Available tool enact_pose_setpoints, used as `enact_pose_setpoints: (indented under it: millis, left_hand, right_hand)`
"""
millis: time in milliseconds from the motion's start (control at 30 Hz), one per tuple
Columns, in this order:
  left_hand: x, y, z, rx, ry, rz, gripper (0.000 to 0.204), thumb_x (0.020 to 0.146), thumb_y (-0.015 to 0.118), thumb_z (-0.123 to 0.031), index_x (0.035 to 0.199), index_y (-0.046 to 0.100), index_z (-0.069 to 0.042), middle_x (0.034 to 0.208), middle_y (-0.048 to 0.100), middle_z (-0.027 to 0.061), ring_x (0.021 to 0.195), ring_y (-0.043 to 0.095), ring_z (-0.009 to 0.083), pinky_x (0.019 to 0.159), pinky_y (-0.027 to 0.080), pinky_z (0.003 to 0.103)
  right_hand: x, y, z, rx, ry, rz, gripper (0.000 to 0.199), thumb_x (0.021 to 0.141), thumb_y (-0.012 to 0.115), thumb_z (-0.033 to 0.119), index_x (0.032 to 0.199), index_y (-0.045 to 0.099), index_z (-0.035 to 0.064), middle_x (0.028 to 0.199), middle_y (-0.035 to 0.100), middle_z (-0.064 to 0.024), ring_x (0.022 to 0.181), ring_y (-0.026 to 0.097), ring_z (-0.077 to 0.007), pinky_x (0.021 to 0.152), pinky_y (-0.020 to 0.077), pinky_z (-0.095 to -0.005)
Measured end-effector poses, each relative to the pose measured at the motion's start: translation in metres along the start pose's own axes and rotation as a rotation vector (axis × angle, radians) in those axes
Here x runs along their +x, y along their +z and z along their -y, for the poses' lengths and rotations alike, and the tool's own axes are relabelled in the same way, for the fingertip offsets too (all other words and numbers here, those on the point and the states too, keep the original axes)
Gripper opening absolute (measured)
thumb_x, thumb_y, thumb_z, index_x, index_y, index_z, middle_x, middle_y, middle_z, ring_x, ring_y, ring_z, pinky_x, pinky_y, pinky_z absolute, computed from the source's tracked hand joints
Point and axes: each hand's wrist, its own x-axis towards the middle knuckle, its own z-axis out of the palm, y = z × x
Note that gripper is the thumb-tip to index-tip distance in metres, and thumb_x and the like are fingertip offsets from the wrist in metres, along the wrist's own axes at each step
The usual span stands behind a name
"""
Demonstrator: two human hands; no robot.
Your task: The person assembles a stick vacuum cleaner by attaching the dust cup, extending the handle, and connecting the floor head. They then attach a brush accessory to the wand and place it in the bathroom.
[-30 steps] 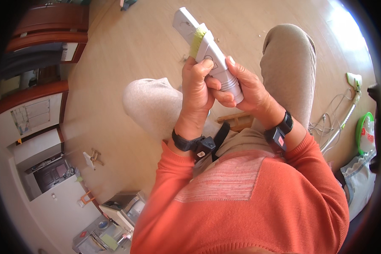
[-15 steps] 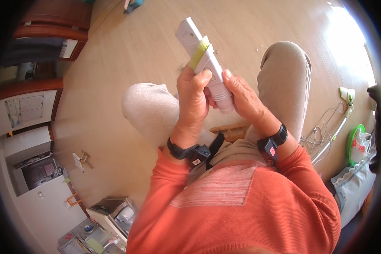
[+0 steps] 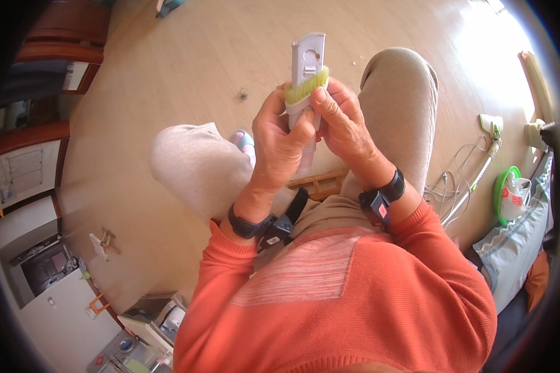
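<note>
A white vacuum cleaner nozzle [image 3: 308,53] with a flat, slant-cut tip points away from me, held between both hands above my knees. A collar of yellow-green bristles [image 3: 308,87] crosses its middle. My left hand [image 3: 274,143] is closed round the left side, with its thumb pressed on the body just below the brush. On the right side, my right hand [image 3: 347,121] grips it, thumb against the edge of the brush collar. The ribbed round end [image 3: 307,158] shows below my hands. My fingers hide part of the body.
Beneath me is a wooden stool [image 3: 330,183] on the wood floor. A dark tuft of dust [image 3: 241,94] lies beyond my left knee. To the right are a green-and-white floor cleaner [image 3: 491,126], a loose cable [image 3: 445,186] and a green basin [image 3: 501,198] with a plastic bag [image 3: 516,199].
The nozzle has swung from leaning left to nearly straight ahead. My right hand has moved up from the ribbed end to the brush collar. My left hand still holds on.
</note>
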Motion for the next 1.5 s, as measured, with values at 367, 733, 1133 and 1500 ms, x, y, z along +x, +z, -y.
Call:
enact_pose_setpoints:
  millis: [367, 733, 1133, 1500]
  left_hand:
    - [0.000, 0.006, 0.001, -0.001, 0.001, 0.001, 0.044, 0.091, 0.065, -0.015, 0.129, 0.053, 0.002, 0.103, 0.061, 0.0050, 0.078, 0.058, 0.0077, 0.067, 0.050, 0.023]
    - [-0.004, 0.001, 0.014, 0.391, 0.121, -0.106, 0.025, 0.084, 0.068, -0.002, 0.103, 0.052, 0.000, 0.080, 0.056, 0.0035, 0.065, 0.052, 0.0073, 0.059, 0.046, 0.025]
    - [0.004, -0.019, 0.004, 1.072, 0.849, -0.203, 0.034, 0.074, 0.074, -0.004, 0.102, 0.055, -0.005, 0.094, 0.061, 0.0112, 0.079, 0.062, 0.0274, 0.065, 0.053, 0.036]
    - [0.009, -0.037, 0.020, 0.938, 0.954, -0.134, 0.049, 0.078, 0.083, -0.015, 0.119, 0.057, -0.006, 0.112, 0.063, 0.0112, 0.100, 0.062, 0.0279, 0.081, 0.053, 0.037]
  right_hand:
    - [0.002, -0.003, 0.021, -0.119, 0.115, -0.017, 0.033, 0.100, 0.058, 0.032, 0.112, 0.063, 0.0021, 0.090, 0.064, -0.0008, 0.078, 0.055, -0.0043, 0.067, 0.0450, -0.0235]
    - [0.012, -0.029, 0.010, 0.134, -0.056, -0.015, 0.036, 0.096, 0.053, 0.020, 0.122, 0.059, -0.0044, 0.114, 0.067, -0.0164, 0.109, 0.064, -0.0244, 0.100, 0.0471, -0.0374]
    - [0.003, -0.015, 0.028, -0.169, -0.341, 0.107, 0.045, 0.094, 0.067, 0.024, 0.129, 0.059, -0.0023, 0.122, 0.063, -0.0125, 0.114, 0.057, -0.0201, 0.103, 0.0419, -0.0363]
    - [-0.004, -0.007, 0.030, -0.654, -0.595, -0.024, 0.055, 0.072, 0.088, 0.034, 0.120, 0.072, 0.0111, 0.097, 0.057, -0.0045, 0.081, 0.056, -0.0141, 0.067, 0.0496, -0.0271]
